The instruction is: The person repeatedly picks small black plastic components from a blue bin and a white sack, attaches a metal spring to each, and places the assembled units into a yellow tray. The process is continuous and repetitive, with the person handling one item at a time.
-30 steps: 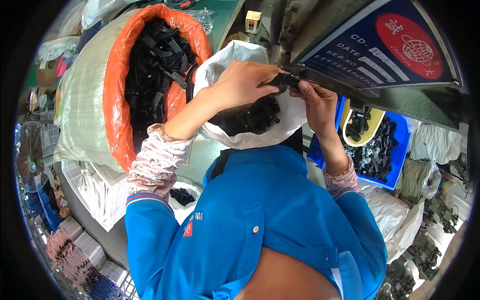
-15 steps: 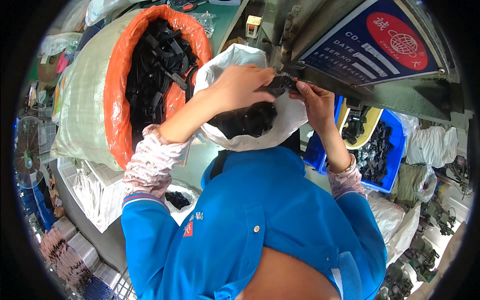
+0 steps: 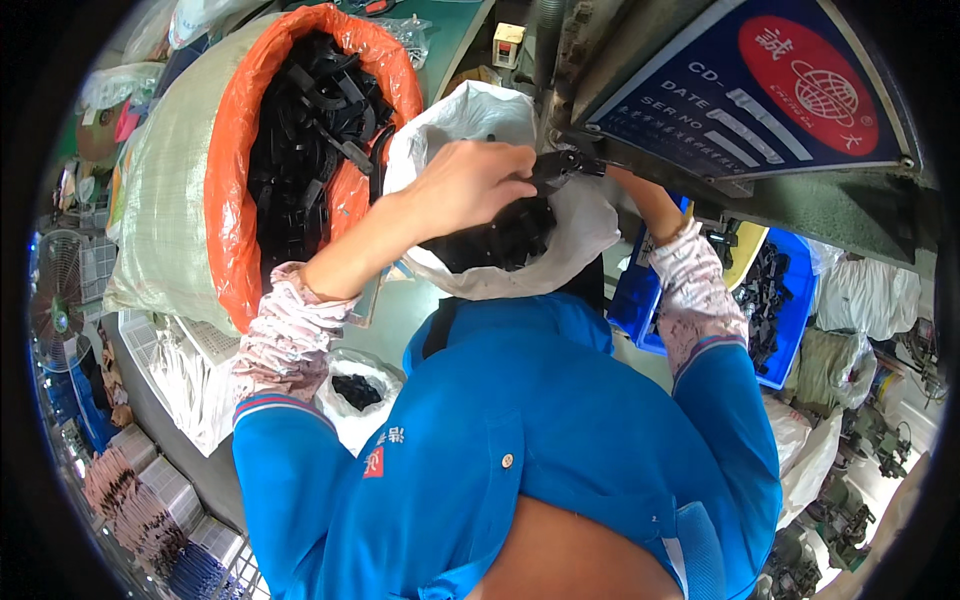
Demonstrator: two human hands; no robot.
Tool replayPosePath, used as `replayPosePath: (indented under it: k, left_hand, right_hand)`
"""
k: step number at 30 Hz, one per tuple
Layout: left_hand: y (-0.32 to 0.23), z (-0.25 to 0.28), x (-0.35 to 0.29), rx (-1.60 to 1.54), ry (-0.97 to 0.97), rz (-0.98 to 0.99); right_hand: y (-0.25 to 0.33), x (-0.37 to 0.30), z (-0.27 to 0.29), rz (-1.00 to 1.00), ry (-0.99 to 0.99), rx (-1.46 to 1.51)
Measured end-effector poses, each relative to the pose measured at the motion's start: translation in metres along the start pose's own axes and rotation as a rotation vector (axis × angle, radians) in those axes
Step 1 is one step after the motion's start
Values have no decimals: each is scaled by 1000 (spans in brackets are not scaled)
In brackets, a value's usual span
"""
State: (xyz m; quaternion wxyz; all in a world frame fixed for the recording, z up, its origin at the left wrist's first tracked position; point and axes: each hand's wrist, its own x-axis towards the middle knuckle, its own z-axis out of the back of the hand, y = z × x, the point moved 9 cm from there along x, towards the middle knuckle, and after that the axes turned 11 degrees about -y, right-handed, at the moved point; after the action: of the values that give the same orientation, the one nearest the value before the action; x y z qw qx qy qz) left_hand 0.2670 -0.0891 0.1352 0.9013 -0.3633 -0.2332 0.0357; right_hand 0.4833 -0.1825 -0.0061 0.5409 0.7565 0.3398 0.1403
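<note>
My left hand point(image 3: 485, 178) is closed on a black plastic part point(image 3: 562, 168) with a jointed end. It holds the part above the white sack point(image 3: 590, 240), in which several black pieces point(image 3: 500, 238) lie. My right hand point(image 3: 630, 185) reaches in beneath the machine head point(image 3: 690, 165); its fingers are hidden there, so their grip does not show. The black part's far end lies close to the machine's working area.
On the left stands a woven sack point(image 3: 170, 190) with an orange liner point(image 3: 230, 190), full of black parts. A blue bin point(image 3: 795, 300) of small black parts and a yellow tray point(image 3: 748, 245) are at the right. A small white bag point(image 3: 385, 395) sits below.
My right hand has moved up and away under the machine, its fingers now out of sight. My left hand has closed on the black part, which both hands were near before.
</note>
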Motion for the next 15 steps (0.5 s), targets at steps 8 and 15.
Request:
replayPosePath:
  k: [8, 15]
  left_hand:
    - [-6, 1, -5, 13, -51, -62]
    - [-10, 3, -5, 64, -32, -23]
  right_hand:
    - [6, -10, 7, 3, 7, -25]
    - [8, -8, 11, 15, 8, -41]
